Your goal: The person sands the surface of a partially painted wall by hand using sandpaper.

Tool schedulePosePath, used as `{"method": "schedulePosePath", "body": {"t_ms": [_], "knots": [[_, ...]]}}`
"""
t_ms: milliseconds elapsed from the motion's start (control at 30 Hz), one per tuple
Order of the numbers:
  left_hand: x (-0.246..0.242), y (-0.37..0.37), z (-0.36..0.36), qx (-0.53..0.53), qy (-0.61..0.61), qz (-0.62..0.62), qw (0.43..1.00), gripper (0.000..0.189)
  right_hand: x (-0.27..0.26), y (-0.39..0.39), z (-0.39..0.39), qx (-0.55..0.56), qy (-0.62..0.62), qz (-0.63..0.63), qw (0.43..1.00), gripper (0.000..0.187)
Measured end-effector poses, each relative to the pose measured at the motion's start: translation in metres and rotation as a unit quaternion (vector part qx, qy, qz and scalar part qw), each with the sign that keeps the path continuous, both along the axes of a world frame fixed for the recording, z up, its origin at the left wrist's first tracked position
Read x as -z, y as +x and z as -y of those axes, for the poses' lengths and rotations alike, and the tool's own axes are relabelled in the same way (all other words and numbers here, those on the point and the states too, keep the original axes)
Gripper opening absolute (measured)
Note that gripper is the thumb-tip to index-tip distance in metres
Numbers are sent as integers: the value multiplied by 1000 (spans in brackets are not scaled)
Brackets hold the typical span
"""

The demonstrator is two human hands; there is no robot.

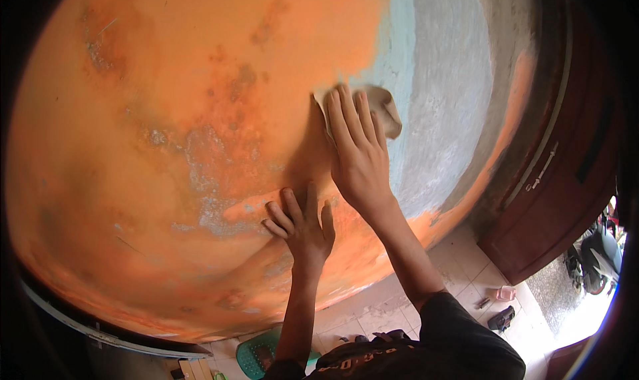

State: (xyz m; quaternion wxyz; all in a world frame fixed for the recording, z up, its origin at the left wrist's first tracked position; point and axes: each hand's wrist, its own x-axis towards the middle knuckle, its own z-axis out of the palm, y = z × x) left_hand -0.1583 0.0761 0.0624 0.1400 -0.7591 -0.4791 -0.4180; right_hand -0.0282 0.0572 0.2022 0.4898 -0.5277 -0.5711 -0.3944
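Observation:
My right hand (362, 167) presses a beige sheet, apparently sandpaper (388, 111), flat against a painted wall (309, 35). The sheet's right edge curls away from the surface. Under and beside it, orange paint meets a pale blue strip (401, 45), with a bare grey patch (444, 80) farther right. Lower and to the left, my left hand (308, 232) rests on the orange paint, fingers spread and holding nothing. Left of both hands the paint is stained and worn, with a whitish-grey flaking area (212, 210).
A dark red door (554, 205) with a metal bolt (544, 165) stands at right. Below are a green plastic stool (257, 352), a pink container (505, 293) and a black object (501, 319) on the tiled floor (457, 260). A motorcycle (596, 260) shows beyond the doorway.

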Motion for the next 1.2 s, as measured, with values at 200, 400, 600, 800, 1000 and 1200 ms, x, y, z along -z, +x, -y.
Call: {"method": "schedulePosePath", "body": {"t_ms": [200, 400, 600, 800, 1000, 1200], "knots": [[5, 4, -4, -1, 0, -14, 1000, 57, -28, 6, 3, -14, 8, 18, 1000, 73], [-7, 3, -1, 5, 3, -3, 1000, 48, 17, 14, 1, -55, 18, -16, 998, 73], [-4, -3, 2, -23, 24, -8, 999, 47, 0, 19, 2, -107, 38, -27, 993, 69], [7, -1, -3, -3, -1, -9, 1000, 52, -6, 22, -1, -19, 12, -2, 1000, 71], [2, -2, -2, -8, 18, -1, 1000, 47, 4, 17, 4, 16, -26, -15, 999, 59], [12, -1, -5, 17, -12, 9, 1000, 52, -38, 22, 12, 24, -7, 30, 999, 53]]}}
